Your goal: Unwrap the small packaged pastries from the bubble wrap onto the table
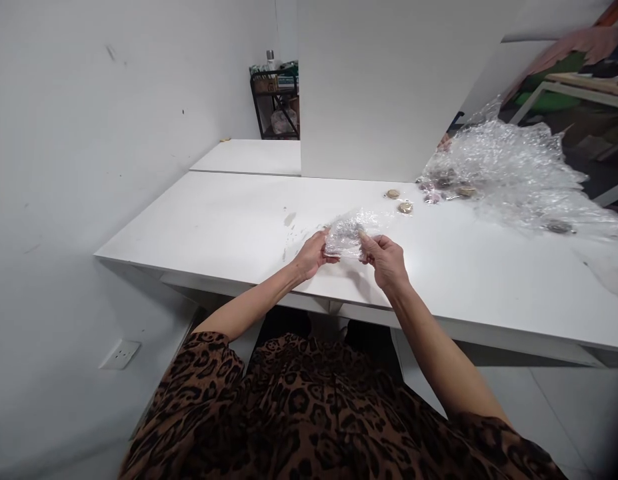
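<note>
A clear, crinkled plastic bag (346, 239) is stretched between my two hands, just above the front part of the white table. Its left side is gripped by my left hand (316, 255), with the fingers partly behind the plastic. My right hand (385, 259) pinches the right side between thumb and fingers. Something darker shows faintly through the film, but I cannot make out what it is. Beyond my right hand lie two small round gold-brown pieces (405, 208), apart from the bag.
A large heap of clear plastic bags (513, 167), with several small round pieces among it, covers the right of the white table (213, 220). A tall white panel (389, 87) rises at the back. A wall (89, 133) borders the left; a black shelf (273, 100) stands behind.
</note>
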`<action>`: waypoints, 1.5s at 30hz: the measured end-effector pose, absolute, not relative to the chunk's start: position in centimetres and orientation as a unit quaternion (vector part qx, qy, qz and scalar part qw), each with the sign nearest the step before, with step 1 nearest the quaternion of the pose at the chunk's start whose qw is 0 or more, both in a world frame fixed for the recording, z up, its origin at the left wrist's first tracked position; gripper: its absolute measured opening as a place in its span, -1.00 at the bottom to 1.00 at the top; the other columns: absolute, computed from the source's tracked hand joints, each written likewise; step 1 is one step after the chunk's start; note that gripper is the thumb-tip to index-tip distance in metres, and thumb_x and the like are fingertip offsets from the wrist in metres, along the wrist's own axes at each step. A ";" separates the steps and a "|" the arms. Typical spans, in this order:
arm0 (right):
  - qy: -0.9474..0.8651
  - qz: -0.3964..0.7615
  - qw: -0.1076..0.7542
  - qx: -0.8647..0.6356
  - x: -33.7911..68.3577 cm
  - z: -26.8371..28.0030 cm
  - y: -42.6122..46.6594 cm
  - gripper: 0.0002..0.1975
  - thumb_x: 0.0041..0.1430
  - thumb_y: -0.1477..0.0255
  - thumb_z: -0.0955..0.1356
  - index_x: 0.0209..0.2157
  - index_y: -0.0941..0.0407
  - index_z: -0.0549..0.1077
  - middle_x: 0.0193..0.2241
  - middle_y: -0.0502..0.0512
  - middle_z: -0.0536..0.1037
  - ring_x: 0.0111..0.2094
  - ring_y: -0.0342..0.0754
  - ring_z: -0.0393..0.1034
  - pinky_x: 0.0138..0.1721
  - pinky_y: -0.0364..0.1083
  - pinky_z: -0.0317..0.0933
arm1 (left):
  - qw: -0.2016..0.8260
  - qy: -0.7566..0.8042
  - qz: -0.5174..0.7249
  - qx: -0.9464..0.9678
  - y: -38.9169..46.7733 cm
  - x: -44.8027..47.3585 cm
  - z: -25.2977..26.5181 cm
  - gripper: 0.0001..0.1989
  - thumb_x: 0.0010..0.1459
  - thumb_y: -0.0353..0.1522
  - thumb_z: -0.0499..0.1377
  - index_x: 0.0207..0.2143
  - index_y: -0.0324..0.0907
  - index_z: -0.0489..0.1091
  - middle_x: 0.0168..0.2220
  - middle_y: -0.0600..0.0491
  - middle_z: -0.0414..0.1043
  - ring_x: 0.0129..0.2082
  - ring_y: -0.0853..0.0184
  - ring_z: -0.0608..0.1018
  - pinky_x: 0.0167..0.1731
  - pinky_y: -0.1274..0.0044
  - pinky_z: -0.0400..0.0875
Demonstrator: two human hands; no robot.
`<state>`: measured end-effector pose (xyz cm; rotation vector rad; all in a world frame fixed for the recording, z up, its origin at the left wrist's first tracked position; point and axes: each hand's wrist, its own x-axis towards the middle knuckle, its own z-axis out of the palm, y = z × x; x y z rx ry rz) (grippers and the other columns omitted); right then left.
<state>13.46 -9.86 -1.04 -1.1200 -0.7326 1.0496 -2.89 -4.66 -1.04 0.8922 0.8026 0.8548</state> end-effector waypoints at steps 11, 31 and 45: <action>-0.304 0.443 0.687 -0.490 15.9 0.2 -9.9 -0.44 -0.28 0.12 0.63 -0.54 0.13 0.28 -0.44 0.04 0.56 -0.50 -0.19 0.40 -0.54 -0.21 0.16 | 0.524 0.483 0.379 0.590 -4.4 -4.4 -2.9 -0.51 0.20 -0.01 0.24 -0.02 -0.17 0.36 0.03 -0.16 0.42 -0.10 0.25 0.57 -0.14 0.42 0.48; -0.562 0.273 0.525 -0.578 16.1 -1.9 -8.7 -0.43 0.08 -0.07 0.42 -0.07 0.06 0.45 0.04 0.22 0.49 0.11 0.15 0.33 -0.05 0.09 0.32 | 0.721 0.382 0.465 0.343 -3.0 -3.6 1.9 -0.41 0.37 0.06 -0.08 0.14 -0.15 0.40 0.07 -0.13 0.55 -0.04 0.18 0.63 -0.05 0.35 0.54; -0.323 0.431 0.630 -0.560 18.0 -5.6 -9.4 -0.39 -0.35 0.20 0.58 -0.24 0.08 0.36 -0.41 -0.03 0.42 -0.41 -0.09 0.40 -0.42 -0.10 0.29 | 0.736 0.300 0.552 0.253 -3.6 -6.3 0.6 -0.45 0.39 0.05 -0.13 0.12 0.00 0.43 0.09 -0.06 0.51 0.13 0.13 0.54 0.01 0.21 0.53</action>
